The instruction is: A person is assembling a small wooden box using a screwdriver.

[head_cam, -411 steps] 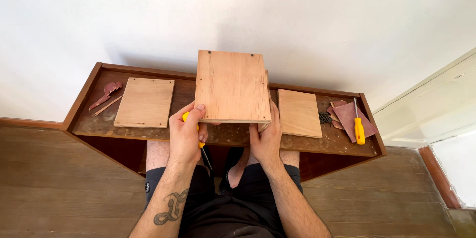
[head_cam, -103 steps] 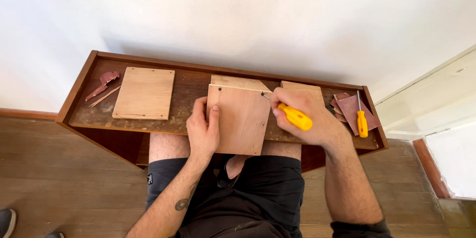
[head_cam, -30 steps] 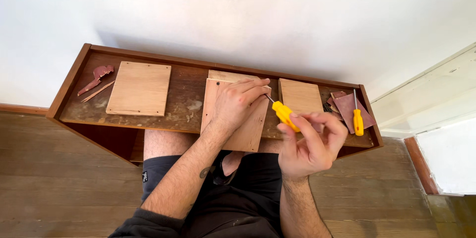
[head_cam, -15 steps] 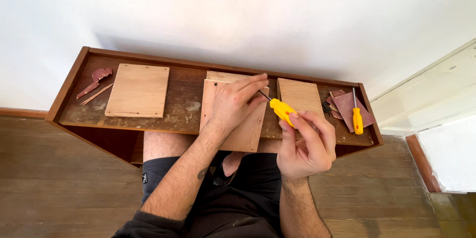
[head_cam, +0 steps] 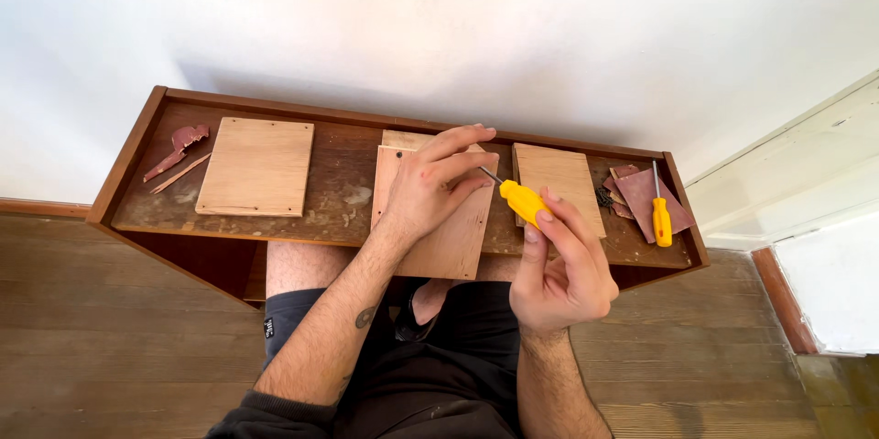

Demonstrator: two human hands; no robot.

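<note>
Yellow screwdriver pinched in right hand grip; left hand flat on plywood panel.

Loose panel left; second yellow screwdriver, sandpaper right.

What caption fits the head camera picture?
Left hand steadies a wooden panel while right hand holds a yellow screwdriver.

A dark wooden bench with raised rims is seen. A plywood panel lies near its left end, another panel right of centre, a yellow screwdriver on reddish sheets at the right end.
</note>
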